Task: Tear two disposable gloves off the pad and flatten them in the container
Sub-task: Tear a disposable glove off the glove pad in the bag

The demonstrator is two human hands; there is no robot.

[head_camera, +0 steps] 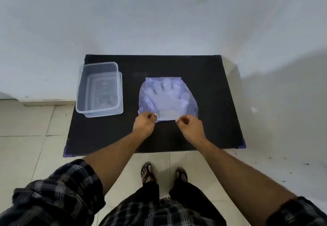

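A pad of thin, see-through disposable gloves [167, 98] lies flat in the middle of the black table [212, 87], its fingers pointing away from me. My left hand [145, 122] pinches the near left corner of the glove cuff. My right hand [190, 125] pinches the near right corner. The cuff edge stretches between both hands. A clear plastic container [100, 89] stands at the table's left, with nothing in it that I can see.
The table stands against a pale wall [159, 13]. Tiled floor [26, 128] surrounds it, and my feet in sandals [163, 174] are just below its near edge. The container sits on what looks like its lid.
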